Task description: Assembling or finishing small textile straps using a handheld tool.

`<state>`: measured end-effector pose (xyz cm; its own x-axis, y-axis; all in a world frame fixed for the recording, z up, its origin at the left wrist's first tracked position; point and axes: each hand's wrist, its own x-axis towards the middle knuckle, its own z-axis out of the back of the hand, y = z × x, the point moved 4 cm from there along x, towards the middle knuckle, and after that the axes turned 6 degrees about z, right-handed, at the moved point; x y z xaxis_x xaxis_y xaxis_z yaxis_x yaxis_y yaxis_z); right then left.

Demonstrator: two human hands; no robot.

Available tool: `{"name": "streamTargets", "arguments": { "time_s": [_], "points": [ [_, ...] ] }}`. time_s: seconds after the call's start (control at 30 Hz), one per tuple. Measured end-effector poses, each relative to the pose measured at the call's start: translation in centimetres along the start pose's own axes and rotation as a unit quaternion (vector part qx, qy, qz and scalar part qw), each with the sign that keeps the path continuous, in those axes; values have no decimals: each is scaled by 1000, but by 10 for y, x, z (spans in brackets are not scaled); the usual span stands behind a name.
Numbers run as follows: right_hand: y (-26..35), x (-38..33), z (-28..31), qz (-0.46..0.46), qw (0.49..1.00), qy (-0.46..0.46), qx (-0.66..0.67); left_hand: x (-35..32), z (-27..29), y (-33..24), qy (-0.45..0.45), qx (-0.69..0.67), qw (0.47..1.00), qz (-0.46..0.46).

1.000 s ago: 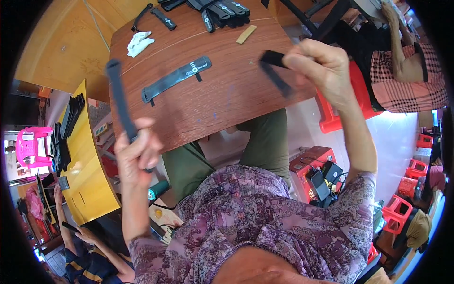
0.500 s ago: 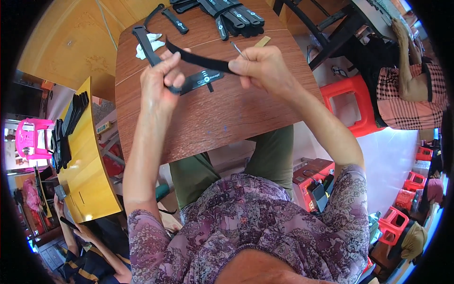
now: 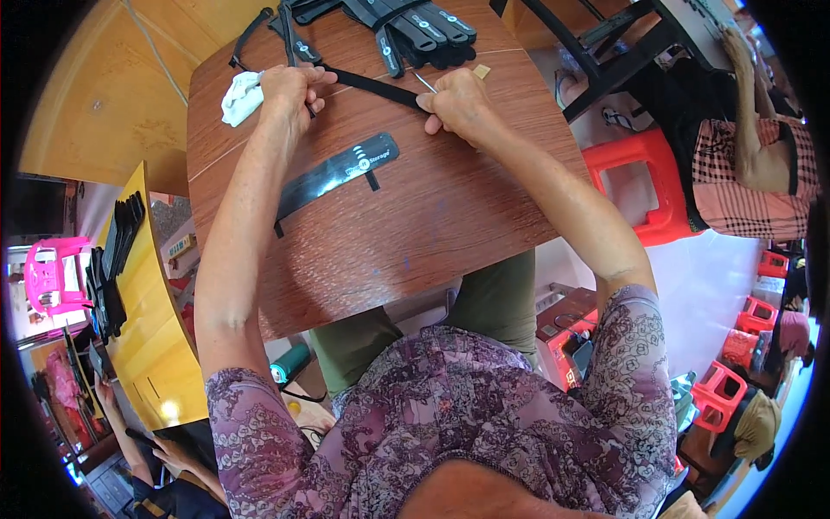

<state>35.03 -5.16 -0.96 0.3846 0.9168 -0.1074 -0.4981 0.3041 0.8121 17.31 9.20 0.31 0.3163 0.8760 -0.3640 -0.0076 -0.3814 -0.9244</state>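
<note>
A narrow black strap point(image 3: 380, 86) is stretched nearly straight between my two hands above the table. My left hand point(image 3: 292, 91) is closed on its left end, where a dark strip also runs up from the fingers. At the other end, my right hand point(image 3: 460, 102) pinches the strap. A thin pointed metal tool point(image 3: 424, 82) sticks out from that same hand. Nearer to me, a flat glossy black strip point(image 3: 333, 176) with white print lies on the table, with short black tabs along its near edge. A crumpled white cloth point(image 3: 242, 98) lies just left of my left hand.
Bundled black straps point(image 3: 415, 30) lie at the far side of the brown table point(image 3: 415, 225). A small yellowish piece point(image 3: 482, 72) is beyond my right hand. On the left stands a yellow table point(image 3: 164, 346) with more black straps; a red stool point(image 3: 635, 186) is on the right.
Both hands have moved away from me, the left one most. The strap has gone from sagging to nearly straight. The printed strip on the table shows more fully.
</note>
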Motion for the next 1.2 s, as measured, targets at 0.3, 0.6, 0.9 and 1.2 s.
{"name": "streamTargets", "arguments": {
  "time_s": [0.3, 0.6, 0.9, 1.2],
  "points": [
    [-6, -39, 25, 110, 993, -4, -45, -17, -6, 6, 19, 52, 998, -6],
    [-15, -49, 37, 88, 995, 4, -48, -12, -14, 15, 13, 87, 996, 6],
    [-36, -35, 55, 152, 979, -95, -100, -13, -7, 22, 30, 20, 999, -14],
    [-23, 4, 42, 226, 917, 5, -329, -48, -3, -3, 36, 10, 998, -54]
  ]
}}
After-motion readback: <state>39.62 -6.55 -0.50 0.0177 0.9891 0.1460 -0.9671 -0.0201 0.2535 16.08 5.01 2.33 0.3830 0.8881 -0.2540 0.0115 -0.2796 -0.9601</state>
